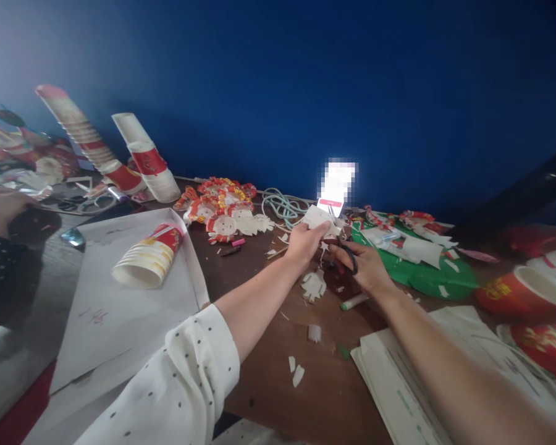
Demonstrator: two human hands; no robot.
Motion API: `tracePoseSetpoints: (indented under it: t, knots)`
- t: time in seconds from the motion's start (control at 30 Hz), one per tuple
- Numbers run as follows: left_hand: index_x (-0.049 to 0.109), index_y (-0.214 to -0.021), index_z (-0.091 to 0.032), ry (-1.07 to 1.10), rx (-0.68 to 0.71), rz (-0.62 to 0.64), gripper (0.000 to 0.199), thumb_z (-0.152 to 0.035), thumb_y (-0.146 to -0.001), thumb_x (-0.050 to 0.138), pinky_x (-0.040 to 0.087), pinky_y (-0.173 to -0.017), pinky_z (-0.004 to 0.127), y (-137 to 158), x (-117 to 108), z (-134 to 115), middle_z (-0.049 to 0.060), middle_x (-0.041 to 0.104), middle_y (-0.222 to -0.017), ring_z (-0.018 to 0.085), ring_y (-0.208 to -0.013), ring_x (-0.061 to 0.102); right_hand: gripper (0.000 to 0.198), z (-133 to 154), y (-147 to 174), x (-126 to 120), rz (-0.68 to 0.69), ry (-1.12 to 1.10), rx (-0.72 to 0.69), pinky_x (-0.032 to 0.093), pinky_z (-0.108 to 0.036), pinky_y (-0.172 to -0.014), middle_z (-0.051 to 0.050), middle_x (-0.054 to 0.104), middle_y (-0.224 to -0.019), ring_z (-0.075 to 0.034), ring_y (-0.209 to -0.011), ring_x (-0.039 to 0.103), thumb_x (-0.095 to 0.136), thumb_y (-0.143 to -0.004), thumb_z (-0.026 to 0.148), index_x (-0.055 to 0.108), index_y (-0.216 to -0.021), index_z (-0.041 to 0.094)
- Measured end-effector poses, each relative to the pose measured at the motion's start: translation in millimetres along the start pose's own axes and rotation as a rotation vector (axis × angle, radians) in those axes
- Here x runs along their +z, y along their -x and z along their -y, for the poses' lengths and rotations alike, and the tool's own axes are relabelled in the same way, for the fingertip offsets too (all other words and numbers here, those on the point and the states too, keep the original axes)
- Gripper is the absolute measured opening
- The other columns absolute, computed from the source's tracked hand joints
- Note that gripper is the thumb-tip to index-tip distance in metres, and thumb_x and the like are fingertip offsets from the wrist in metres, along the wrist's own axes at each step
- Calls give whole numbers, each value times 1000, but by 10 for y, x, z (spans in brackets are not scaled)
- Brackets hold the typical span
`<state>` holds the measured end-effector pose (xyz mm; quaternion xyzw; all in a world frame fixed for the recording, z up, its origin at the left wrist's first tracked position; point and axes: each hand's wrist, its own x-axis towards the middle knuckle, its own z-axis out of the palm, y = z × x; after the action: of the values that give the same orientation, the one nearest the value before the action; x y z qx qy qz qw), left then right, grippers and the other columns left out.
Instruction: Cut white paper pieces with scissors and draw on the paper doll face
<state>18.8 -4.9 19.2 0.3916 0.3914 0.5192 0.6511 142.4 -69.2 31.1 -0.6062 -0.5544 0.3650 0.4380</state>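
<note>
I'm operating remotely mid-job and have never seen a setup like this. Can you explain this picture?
There is no machine: these are a person's own bare hands, seen by one camera worn on the head, looking forward and down. The left hand holds a white piece; the right hand holds scissors. On the brown table lie a white cutout, a marker and a green sheet. To the left, stacked cups lie on a white tray. Another person's arm shows at the left edge.
</note>
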Motion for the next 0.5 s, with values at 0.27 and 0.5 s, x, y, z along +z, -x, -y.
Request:
tracePoseSetpoints:
  t: [0.27,0.5]
  knots:
    - [66,-79,-14,3,16,6,28,-39,-68,74,46,-55,27,-47,-16,47,6,66,-69,13,-54,56,46,7,-3,-6,-3,22,-12,36,-25,-46,2,51,-46,-11,-46,45,66,-75,54,75,-93,14]
    - [65,-84,-14,-73,-6,31,31,-41,-70,73,46,-56,28,-52,-45,29,5,64,-68,14,-55,56,51,15,0,-28,13,26,20,38,-24,-47,2,52,-47,-11,-47,47,66,-74,56,74,-102,14]
